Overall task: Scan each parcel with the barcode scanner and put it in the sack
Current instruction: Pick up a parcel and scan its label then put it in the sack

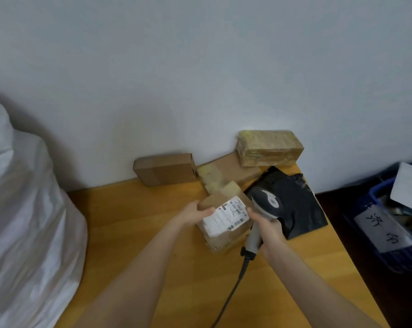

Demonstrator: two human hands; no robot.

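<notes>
Right hand (269, 229), grip around scanner (267, 202); left hand (193, 213), grip pinching parcel's (224, 218) left edge; tabletop (134, 221) open toward sack (29, 209).

The big white plastic sack (29, 233) at the left is cut off by the left and bottom edges, its mouth out of sight. The small print on the white shipping label (226, 215) of the brown cardboard parcel (224, 240) is too fine to read. The right hand (269, 229) covers the handle of the grey barcode scanner (266, 202). The scanner's black cable (233, 290) runs off the bottom edge. The blue plastic crate (368, 200) at the right is cropped, and its contents are a blur.
</notes>
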